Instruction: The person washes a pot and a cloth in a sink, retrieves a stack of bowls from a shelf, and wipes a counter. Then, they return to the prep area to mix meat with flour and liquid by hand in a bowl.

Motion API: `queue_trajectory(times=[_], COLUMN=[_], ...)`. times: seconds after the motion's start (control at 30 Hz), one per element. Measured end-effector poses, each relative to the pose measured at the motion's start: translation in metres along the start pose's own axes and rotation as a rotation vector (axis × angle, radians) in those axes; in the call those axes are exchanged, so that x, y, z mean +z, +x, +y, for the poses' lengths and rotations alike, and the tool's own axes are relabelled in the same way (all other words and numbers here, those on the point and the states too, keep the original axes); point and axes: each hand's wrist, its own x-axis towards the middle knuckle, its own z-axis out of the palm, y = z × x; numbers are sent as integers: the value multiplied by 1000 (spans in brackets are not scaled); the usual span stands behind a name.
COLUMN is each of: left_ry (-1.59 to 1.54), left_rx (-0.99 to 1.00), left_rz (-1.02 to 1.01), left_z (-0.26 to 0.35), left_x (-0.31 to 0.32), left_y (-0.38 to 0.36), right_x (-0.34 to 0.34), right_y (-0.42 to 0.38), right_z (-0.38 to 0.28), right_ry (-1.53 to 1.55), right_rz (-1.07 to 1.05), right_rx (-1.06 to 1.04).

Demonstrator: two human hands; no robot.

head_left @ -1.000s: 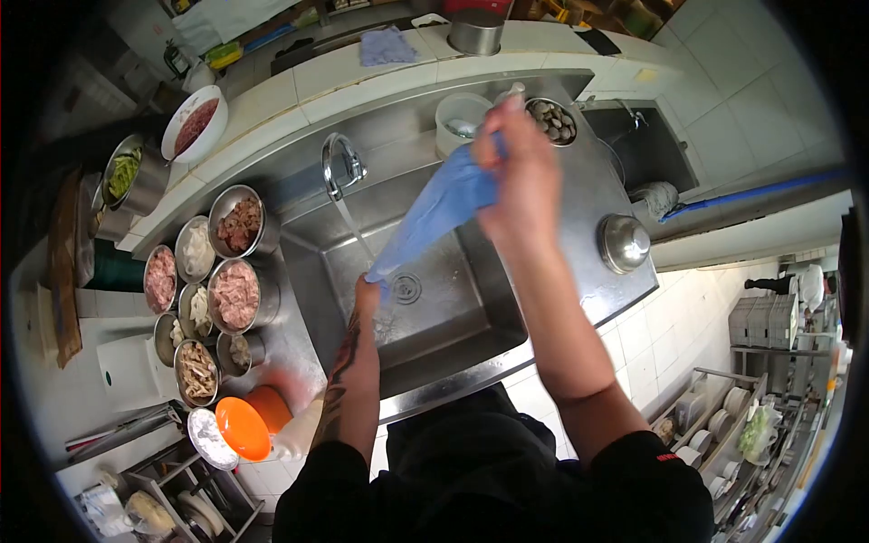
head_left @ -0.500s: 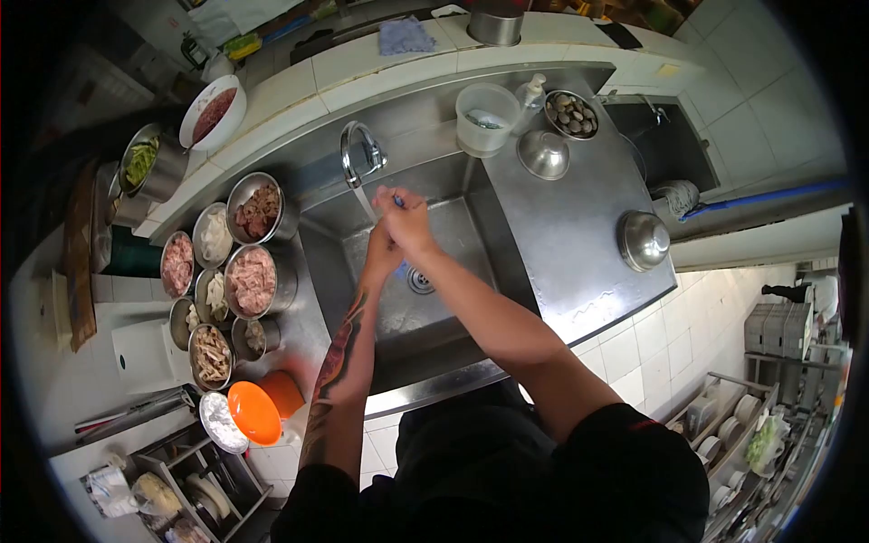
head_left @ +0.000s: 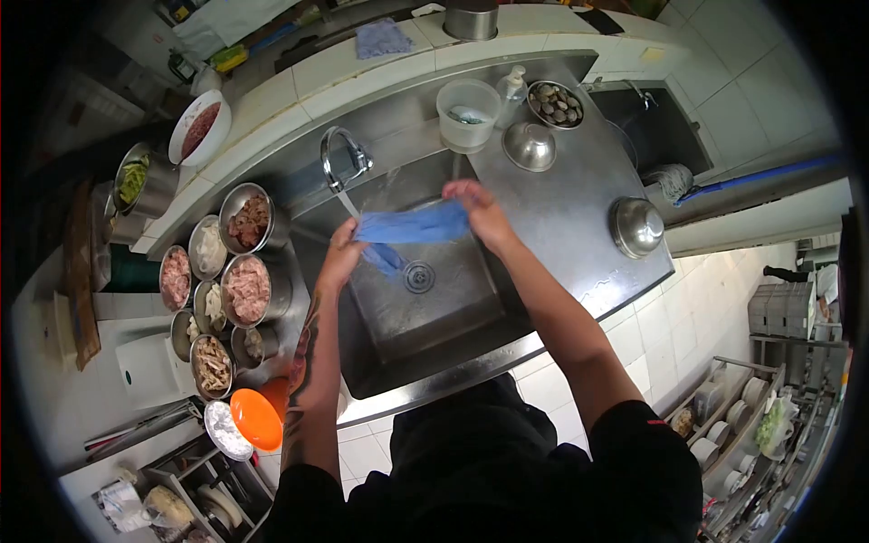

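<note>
The person stands at a steel sink [head_left: 471, 326] set into a steel surface [head_left: 570, 226]. Both hands hold a blue cloth [head_left: 412, 224] stretched level between them above the basin. The left hand [head_left: 342, 253] has its fingers closed on the cloth's left end, from which a loose tail hangs down toward the drain [head_left: 419, 276]. The right hand [head_left: 480, 213] has its fingers pinched on the right end. Water runs from the tap [head_left: 342, 163] and falls onto the cloth just beside the left hand.

Behind the basin stand a translucent tub [head_left: 468, 113], a soap bottle [head_left: 512, 86], a bowl of shellfish [head_left: 555, 104] and an upturned steel bowl [head_left: 529, 147]. A second domed steel bowl [head_left: 636, 226] sits to the right of the basin, well apart from the hands. To the left, a cluster of steel containers [head_left: 237, 271] holds cut meats and other prepared food. An orange lid [head_left: 254, 418] lies near the surface's front left corner.
</note>
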Motion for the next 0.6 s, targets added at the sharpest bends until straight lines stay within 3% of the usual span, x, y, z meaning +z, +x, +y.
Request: queue_trajectory(times=[0.07, 0.1, 0.13, 0.17, 0.23, 0.3, 0.33, 0.4, 0.43, 0.5, 0.53, 0.6], left_ry=[-151, -145, 160, 466, 549, 690, 695, 711, 716, 135, 138, -670], left_rx=[-78, -76, 2, 74, 100, 199, 198, 259, 256, 55, 53, -24], left_rz=[15, 22, 2, -19, -13, 3, 8, 83, 87, 176, 181, 429], left_z=[18, 27, 35, 41, 48, 51, 52, 51, 51, 49, 47, 44], left_x=[-3, -3, -2, -1, 7, 15, 16, 15, 11, -5, -14, -35], left_y=[1, 2, 5, 5, 1, 0, -1, -6, -11, -22, -29, -45], right_x=[2, 6, 12, 21, 55, 105, 128, 163, 171, 184, 187, 185], right_y=[-1, -3, -1, 2, 5, 6, 8, 12, 13, 20, 26, 40], right_z=[52, 71, 88, 107, 126, 118, 115, 111, 110, 112, 115, 121], right_ry=[-149, -645, -1143, -1138, -715, -509, -505, 97, 101, 234, 237, -46], right_rz=[-107, -203, -294, -302, -306, -281, -285, -433, -439, -416, -421, -401], right_rx=[110, 206, 294, 287, 1, -94, -99, 23, 22, 298, 298, 199])
